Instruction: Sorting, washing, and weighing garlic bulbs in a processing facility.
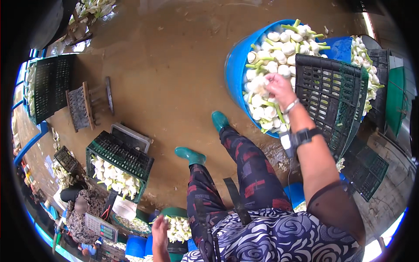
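White bulbs with cut green stalks, which look like fresh garlic [288,48], fill a large blue plastic barrel [234,68] at the upper right. Over the barrel's near part, my right hand [278,86] touches or holds a pale bulb; blur hides how its fingers close on it. A black plastic crate [322,98] with green netting stands tilted at the barrel's right side, near my right forearm. Low in the view, my left hand [159,229] is raised with bent fingers, in front of a dark green tub [175,213] of bulbs, and I cannot tell whether it holds anything.
Brown water or mud covers the floor [157,82]. A green crate [144,193] of bulbs stands at the lower left, near a small wooden stool [80,108] and a tall netted crate [54,85]. A person [83,219] is beside a scale [101,227]. More bulbs [363,65] lie at the right.
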`<action>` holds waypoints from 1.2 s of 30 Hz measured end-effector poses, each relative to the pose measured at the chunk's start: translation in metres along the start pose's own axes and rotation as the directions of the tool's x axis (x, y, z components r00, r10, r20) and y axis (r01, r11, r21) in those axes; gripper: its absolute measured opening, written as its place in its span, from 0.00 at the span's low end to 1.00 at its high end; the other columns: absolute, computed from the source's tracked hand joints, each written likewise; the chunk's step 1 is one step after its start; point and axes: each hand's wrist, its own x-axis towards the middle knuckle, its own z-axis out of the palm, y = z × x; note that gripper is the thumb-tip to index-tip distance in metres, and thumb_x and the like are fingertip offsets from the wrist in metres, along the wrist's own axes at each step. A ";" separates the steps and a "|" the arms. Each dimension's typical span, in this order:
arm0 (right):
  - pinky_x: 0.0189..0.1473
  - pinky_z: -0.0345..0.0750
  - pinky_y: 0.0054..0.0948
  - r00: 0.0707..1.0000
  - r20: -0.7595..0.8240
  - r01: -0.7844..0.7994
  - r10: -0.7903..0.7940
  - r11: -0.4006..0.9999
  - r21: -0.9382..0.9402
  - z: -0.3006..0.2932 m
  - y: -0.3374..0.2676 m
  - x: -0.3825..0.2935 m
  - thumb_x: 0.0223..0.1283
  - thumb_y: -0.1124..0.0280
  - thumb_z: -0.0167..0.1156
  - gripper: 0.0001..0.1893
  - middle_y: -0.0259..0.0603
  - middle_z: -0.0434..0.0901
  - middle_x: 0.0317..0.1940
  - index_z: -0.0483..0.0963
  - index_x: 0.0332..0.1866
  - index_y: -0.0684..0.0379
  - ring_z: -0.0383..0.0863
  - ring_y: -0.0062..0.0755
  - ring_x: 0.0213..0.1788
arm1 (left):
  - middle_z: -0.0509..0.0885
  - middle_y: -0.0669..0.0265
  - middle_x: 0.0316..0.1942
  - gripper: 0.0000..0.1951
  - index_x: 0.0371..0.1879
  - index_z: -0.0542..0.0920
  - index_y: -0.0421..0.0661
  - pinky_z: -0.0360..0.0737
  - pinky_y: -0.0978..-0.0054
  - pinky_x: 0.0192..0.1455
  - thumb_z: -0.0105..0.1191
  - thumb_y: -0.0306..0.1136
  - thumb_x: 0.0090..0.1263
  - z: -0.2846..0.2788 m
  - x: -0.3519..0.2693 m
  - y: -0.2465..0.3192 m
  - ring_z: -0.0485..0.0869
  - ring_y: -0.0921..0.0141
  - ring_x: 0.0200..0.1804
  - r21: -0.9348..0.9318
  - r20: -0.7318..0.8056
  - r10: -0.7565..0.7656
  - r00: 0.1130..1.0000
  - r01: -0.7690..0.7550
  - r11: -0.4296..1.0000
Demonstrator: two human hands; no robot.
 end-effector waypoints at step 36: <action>0.52 0.63 0.40 0.978 0.177 0.183 0.106 -0.045 -0.982 0.056 0.045 -0.027 0.49 0.70 0.55 0.12 0.46 0.74 0.44 0.77 0.42 0.51 0.68 0.42 0.52 | 0.76 0.59 0.46 0.13 0.42 0.73 0.49 0.74 0.56 0.54 0.45 0.45 0.70 0.188 0.083 0.174 0.75 0.60 0.52 -0.722 0.534 0.151 0.832 0.356 0.593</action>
